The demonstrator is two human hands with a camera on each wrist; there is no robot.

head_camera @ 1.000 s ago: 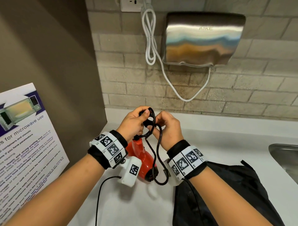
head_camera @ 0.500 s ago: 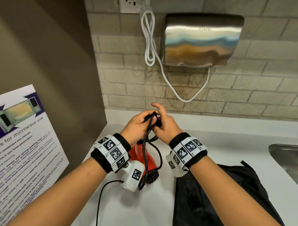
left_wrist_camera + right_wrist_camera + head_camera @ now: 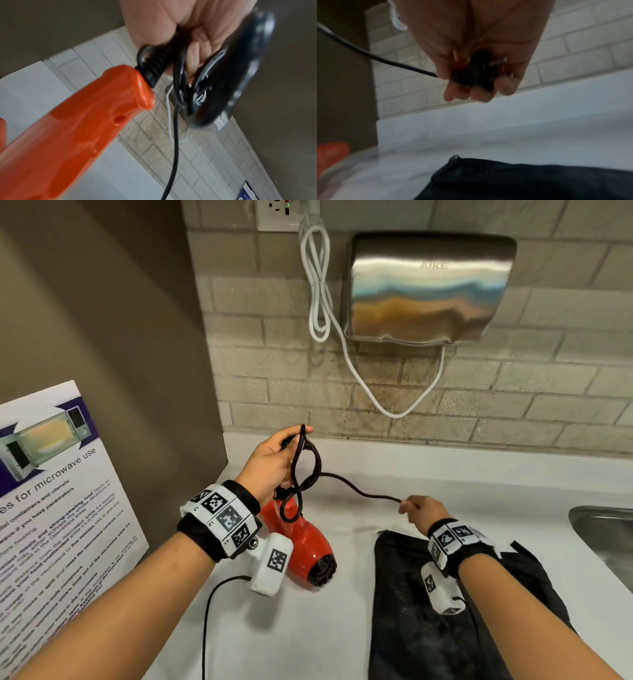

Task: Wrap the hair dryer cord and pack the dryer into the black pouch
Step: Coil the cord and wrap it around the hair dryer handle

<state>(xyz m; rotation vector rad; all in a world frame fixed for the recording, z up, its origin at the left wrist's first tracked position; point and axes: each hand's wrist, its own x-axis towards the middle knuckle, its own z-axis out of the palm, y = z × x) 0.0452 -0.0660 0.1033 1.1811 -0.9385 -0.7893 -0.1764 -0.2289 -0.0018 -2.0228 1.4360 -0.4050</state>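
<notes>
A stainless hand dryer (image 3: pixel 430 287) hangs on the grey brick wall (image 3: pixel 548 392) at the upper right of the head view, its white cable (image 3: pixel 317 282) looping down from a wall socket (image 3: pixel 279 213) at the top centre; none of this lies between the hands and the task's things. A microwave-use poster (image 3: pixel 51 491) leans at the left edge against a brown panel (image 3: pixel 102 320), and the rim of a steel sink (image 3: pixel 603 535) shows at the right edge. The white counter (image 3: pixel 308 628) fills the lower half of the frame. On it, lower right, lies the black pouch (image 3: pixel 411 628), flat, partly covered by the right forearm. The red hair dryer (image 3: pixel 301 539) sits at centre, just left of the pouch and apart from it, its black nozzle end pointing toward the bottom of the frame and its handle rising toward the left hand (image 3: pixel 274 463). That hand is curled around several gathered loops of the black cord (image 3: pixel 356 491) just above the handle's end; the left wrist view shows the fingers (image 3: pixel 193 59) folded over the coils beside the ribbed strain relief. From the loops the cord runs rightward across the middle of the frame, above the counter, to the right hand (image 3: pixel 423 508), which hovers over the pouch's upper edge. In the right wrist view its fingers (image 3: pixel 481 93) are closed round the black plug (image 3: pixel 476 73), metal prongs showing.
</notes>
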